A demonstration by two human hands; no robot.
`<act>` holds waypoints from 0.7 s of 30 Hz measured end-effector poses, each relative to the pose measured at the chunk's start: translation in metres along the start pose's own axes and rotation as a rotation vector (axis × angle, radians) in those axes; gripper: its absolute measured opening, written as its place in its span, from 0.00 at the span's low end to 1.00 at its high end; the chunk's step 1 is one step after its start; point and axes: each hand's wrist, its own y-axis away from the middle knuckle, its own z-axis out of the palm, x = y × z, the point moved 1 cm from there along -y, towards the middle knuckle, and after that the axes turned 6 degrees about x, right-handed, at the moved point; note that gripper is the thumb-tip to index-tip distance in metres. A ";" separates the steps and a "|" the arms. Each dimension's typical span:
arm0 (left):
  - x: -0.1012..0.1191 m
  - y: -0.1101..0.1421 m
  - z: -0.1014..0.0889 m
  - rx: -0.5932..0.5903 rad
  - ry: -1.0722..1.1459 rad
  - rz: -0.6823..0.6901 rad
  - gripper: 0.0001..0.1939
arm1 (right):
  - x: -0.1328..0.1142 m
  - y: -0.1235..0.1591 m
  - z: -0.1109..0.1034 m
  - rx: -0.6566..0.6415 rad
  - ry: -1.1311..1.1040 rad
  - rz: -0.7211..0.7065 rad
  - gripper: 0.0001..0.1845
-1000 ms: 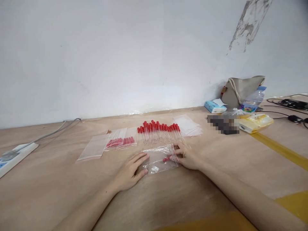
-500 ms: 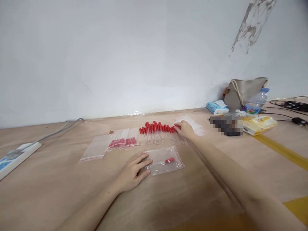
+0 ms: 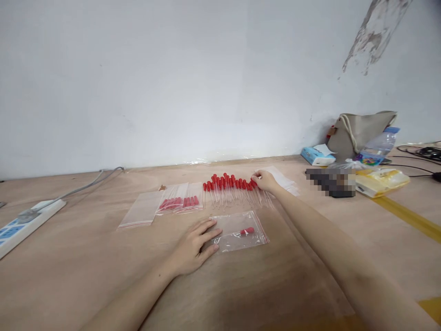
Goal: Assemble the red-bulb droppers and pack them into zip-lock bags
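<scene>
A clear zip bag (image 3: pixel 241 232) with one red-capped glass dropper (image 3: pixel 246 231) inside lies flat on the wooden table. My left hand (image 3: pixel 195 246) rests flat on the bag's left end, fingers stretched out. Behind it runs a row of several red-capped droppers (image 3: pixel 230 188). My right hand (image 3: pixel 264 180) reaches to the right end of that row, fingertips pinched at a red cap there. Left of the row lie filled bags of droppers (image 3: pixel 179 202) and an empty bag (image 3: pixel 141 209).
A stack of empty clear bags (image 3: pixel 284 181) lies just behind my right hand. At the right stand a tissue pack (image 3: pixel 317 155), a beige drawstring bag (image 3: pixel 365 133), a plastic bottle (image 3: pixel 377 146) and a yellow packet (image 3: pixel 381 180). A power strip (image 3: pixel 24 223) lies at the left.
My right hand left the bag in front of me, with one dropper lying inside it, and reached out to the right end of the dropper row. My left hand stayed on the bag.
</scene>
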 end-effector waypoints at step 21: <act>0.000 -0.001 -0.001 0.028 0.004 0.003 0.20 | 0.009 0.129 -0.037 0.120 -0.875 0.416 0.19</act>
